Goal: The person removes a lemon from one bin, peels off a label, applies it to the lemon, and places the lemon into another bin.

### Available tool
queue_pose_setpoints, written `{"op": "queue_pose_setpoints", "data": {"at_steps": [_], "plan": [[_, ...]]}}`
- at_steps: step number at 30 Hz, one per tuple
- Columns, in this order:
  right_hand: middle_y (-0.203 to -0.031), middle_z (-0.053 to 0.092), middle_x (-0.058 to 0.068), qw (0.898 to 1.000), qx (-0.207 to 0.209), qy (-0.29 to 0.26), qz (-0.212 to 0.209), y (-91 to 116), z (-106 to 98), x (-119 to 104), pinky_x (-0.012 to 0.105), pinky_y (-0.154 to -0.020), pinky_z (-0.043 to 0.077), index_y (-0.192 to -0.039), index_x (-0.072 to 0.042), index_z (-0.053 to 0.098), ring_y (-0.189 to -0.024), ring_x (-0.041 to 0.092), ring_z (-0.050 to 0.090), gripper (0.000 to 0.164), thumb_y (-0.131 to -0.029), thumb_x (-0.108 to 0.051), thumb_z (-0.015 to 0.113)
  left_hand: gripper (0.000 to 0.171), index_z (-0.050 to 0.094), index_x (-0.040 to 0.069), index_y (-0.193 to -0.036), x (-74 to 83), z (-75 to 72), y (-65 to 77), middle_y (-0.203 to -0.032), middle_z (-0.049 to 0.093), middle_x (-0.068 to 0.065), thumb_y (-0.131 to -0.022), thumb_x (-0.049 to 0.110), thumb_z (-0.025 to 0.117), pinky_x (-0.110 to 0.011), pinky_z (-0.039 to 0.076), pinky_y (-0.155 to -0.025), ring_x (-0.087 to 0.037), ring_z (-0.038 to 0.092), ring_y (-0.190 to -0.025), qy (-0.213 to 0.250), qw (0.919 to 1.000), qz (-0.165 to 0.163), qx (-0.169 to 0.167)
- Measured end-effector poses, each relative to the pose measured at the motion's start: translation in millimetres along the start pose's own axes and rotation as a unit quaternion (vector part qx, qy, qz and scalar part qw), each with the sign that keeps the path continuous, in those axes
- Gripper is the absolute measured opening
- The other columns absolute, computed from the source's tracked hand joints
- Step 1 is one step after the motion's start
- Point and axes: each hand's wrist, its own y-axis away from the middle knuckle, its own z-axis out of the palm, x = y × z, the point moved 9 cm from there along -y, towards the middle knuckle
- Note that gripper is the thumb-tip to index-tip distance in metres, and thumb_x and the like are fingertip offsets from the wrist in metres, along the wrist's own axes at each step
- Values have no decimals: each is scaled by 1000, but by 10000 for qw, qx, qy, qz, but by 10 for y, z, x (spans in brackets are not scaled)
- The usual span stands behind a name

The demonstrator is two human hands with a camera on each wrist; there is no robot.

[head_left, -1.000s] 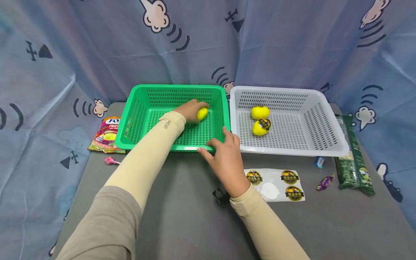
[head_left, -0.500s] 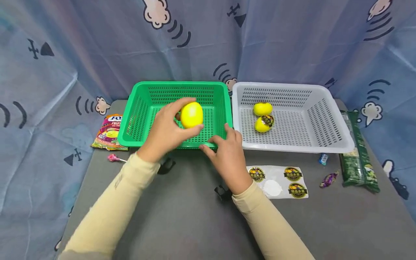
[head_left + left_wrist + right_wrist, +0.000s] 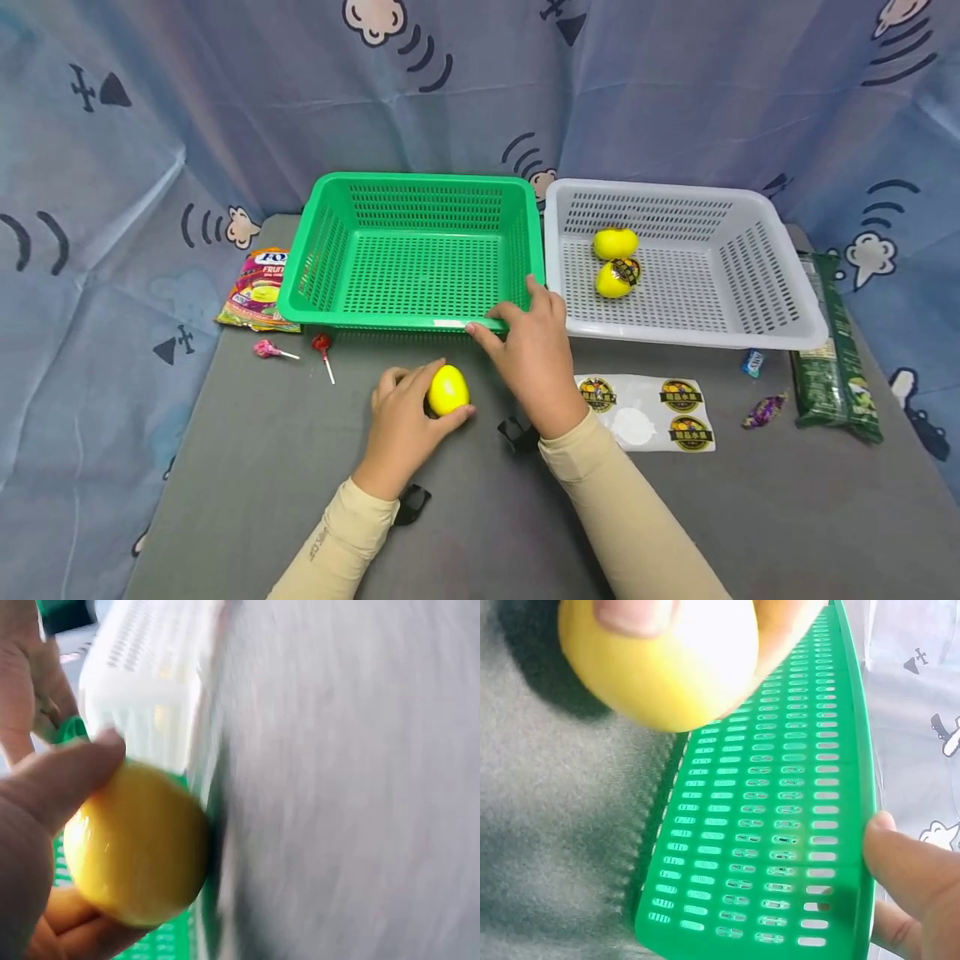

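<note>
In the head view my left hand [image 3: 405,412] grips a yellow lemon [image 3: 448,390] between thumb and fingers, over the grey table in front of the green basket [image 3: 412,320]. The left wrist view shows the thumb across one side of this lemon [image 3: 139,844] and fingers beneath it. My right hand [image 3: 534,358] pinches the green basket's front rim near its right corner, thumb outside and fingers over the edge, as the right wrist view also shows. No fruit lies in the green basket. Two more lemons [image 3: 615,243] lie in the white basket [image 3: 697,338], the nearer one bearing a round black-and-gold sticker [image 3: 626,272].
A sheet of stickers [image 3: 645,412] lies right of my right hand. Two lollipops [image 3: 322,342] and a colourful candy bag [image 3: 258,287] are at left. On the right are a green packet [image 3: 836,358] and small wrapped candies [image 3: 765,411]. A patterned curtain [image 3: 465,83] hangs behind.
My left hand has lifted the lemon out of the green basket and brought it toward me over the table. My right hand has stayed at the basket's rim.
</note>
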Motion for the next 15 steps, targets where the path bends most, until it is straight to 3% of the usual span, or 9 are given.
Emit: {"op": "queue_pose_setpoints", "data": {"at_steps": [4,8,11,13,15], "plan": [[-159,40,33,9999,-97,4,103,7,-7,24,59,-116,38,-113,-9,82,-145,52,34,41,-96,-46,79,79,65,13,-146,5,40,-16,-135,70,-11,-80,44,94,-61,37,-99,-39,49,-122,11,9997,-61,-237],[-165,35,27,9986,-305,-402,173,57,-31,67,61,-118,34,-125,-10,78,-151,49,30,46,-97,-46,79,91,54,12,-156,91,27,-17,-151,57,-15,-82,48,92,-64,32,-104,-44,41,-134,-125,9991,172,-356],[-164,41,20,9939,-43,-1089,144,201,-193,161,64,-118,32,-130,-9,74,-151,44,34,43,-98,-38,79,89,54,11,-155,296,-84,4,-153,53,-17,-81,40,95,-64,31,-105,-45,40,-137,139,9966,805,132],[-158,51,15,9867,394,-1565,176,353,-362,291,63,-115,36,-127,-7,75,-147,40,42,34,-100,-28,77,77,60,10,-149,522,-125,50,-147,58,-16,-83,30,94,-60,34,-108,-41,46,-134,500,9871,1458,436],[-148,60,13,9785,854,-1862,249,537,-516,460,59,-110,42,-121,-4,75,-139,37,51,24,-101,-17,74,60,67,9,-138,774,-65,100,-137,65,-12,-85,19,92,-53,42,-107,-34,57,-126,816,9734,2080,498]]}}
